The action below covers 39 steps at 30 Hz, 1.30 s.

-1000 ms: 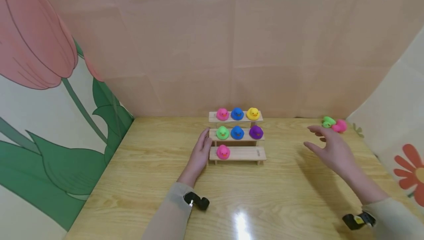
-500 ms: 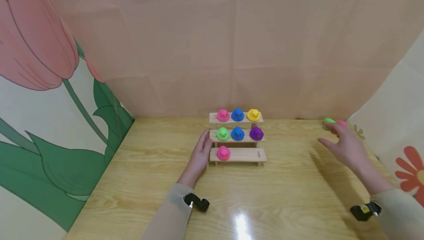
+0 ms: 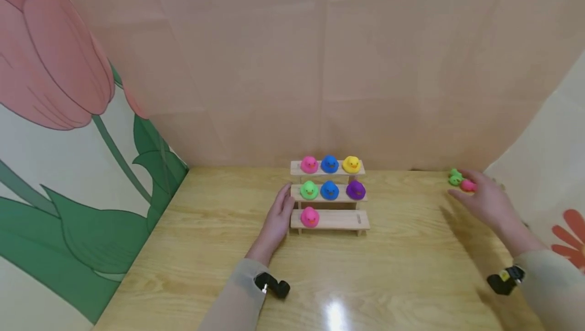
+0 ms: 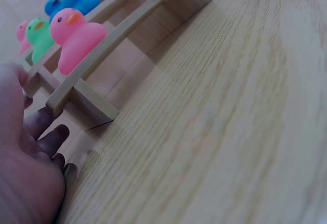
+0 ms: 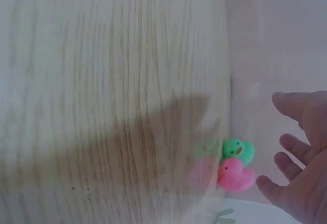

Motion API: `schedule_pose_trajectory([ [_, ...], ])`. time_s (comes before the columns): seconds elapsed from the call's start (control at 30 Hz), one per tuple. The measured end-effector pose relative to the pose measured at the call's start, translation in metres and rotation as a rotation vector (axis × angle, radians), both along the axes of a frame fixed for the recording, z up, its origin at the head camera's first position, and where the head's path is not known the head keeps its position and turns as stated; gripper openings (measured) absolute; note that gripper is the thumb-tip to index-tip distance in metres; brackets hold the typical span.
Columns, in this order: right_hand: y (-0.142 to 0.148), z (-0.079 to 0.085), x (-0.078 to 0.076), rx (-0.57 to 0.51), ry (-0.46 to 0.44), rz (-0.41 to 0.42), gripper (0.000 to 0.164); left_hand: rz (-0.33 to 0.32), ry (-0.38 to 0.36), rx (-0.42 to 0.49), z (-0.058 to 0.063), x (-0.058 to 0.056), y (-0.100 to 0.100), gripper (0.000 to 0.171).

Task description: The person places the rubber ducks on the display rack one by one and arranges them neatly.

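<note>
A three-tier wooden stand (image 3: 340,220) holds rubber ducks. On its top tier are pink (image 3: 309,165), blue and yellow ones; the middle tier carries green (image 3: 309,190), blue and purple. One pink duck (image 4: 76,40) sits at the left of the lowest tier. My left hand (image 3: 278,219) rests against the stand's left end, fingers stretched along it. At the far right, a green duck (image 5: 238,151) and a pink duck (image 5: 236,175) lie side by side on the table. My right hand (image 3: 489,201) hovers by them, thumb and fingers apart, holding nothing.
The wood-grain table (image 3: 219,199) meets a plain pinkish backdrop (image 3: 251,67) behind the stand. Flower-printed panels flank it, with a large tulip (image 3: 68,57) at left and a red flower (image 3: 571,234) at right. Each wrist wears a small black camera (image 3: 272,285).
My right hand has moved right toward the loose green and pink ducks at the far corner. The left hand has stayed against the stand. The head view has tilted slightly upward.
</note>
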State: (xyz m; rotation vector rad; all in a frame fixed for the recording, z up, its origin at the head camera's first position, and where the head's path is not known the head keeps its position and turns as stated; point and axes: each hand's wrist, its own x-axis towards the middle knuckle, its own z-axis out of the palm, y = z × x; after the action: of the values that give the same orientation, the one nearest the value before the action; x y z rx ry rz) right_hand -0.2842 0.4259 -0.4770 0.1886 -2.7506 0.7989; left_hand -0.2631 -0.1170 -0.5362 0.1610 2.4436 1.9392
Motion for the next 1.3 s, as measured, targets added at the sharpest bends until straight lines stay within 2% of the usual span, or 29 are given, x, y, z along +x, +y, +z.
schedule_pose_trajectory([
  [0.47, 0.018, -0.007, -0.023, 0.065, 0.005, -0.021, 0.062, -0.008, 0.004, 0.004, 0.002, 0.001, -0.001, 0.054],
  [0.67, 0.027, -0.016, -0.031, 0.089, 0.007, -0.021, 0.06, -0.009, 0.006, 0.006, 0.001, 0.001, 0.0, 0.056],
  [1.07, 0.042, -0.025, -0.037, 0.087, 0.031, -0.019, 0.057, -0.007, -0.002, -0.004, -0.002, -0.001, -0.001, 0.059],
  [1.3, 0.049, -0.027, -0.043, 0.083, -0.003, -0.028, 0.059, 0.004, -0.007, 0.008, -0.004, -0.002, -0.001, 0.058],
])
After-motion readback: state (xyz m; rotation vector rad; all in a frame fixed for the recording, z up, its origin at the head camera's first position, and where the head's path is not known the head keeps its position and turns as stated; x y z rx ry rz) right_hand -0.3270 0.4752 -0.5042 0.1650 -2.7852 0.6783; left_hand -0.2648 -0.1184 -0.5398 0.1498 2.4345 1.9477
